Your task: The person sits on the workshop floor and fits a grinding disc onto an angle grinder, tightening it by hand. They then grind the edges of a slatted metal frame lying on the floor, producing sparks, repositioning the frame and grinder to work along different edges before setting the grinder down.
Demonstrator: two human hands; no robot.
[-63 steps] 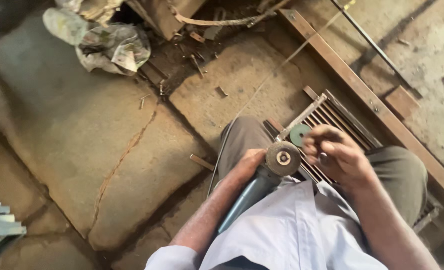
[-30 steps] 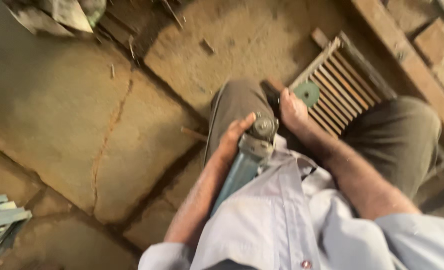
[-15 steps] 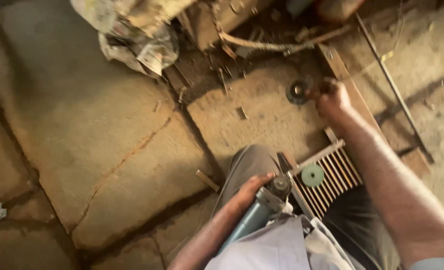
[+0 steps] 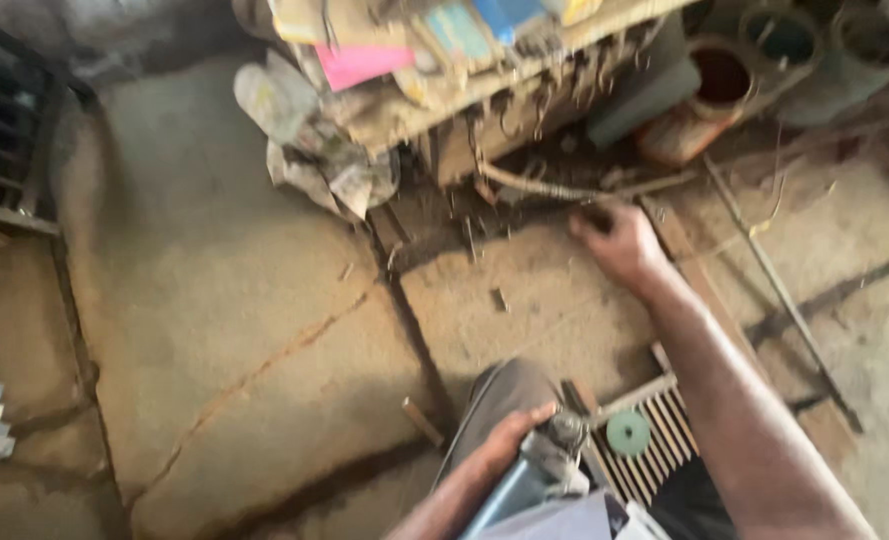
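Seen from above, a person is sitting over a cracked stone floor. The left hand (image 4: 509, 438) is gripping the neck of a blue-grey angle grinder (image 4: 534, 477) resting on the knee, its long body running from the lap up and right, head pointing away. The right hand (image 4: 616, 243) is reaching out, clenched on something small and dark beside the cluttered bench (image 4: 484, 90). A green disc (image 4: 627, 433) is lying on a metal grille (image 4: 654, 440). Holding the grinder steady while reaching seems wise.

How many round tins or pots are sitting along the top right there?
3, as far as the blur allows: a reddish-brown pot, a dark tin right of it, and a grey one at the corner. Others may be hidden beyond the frame.
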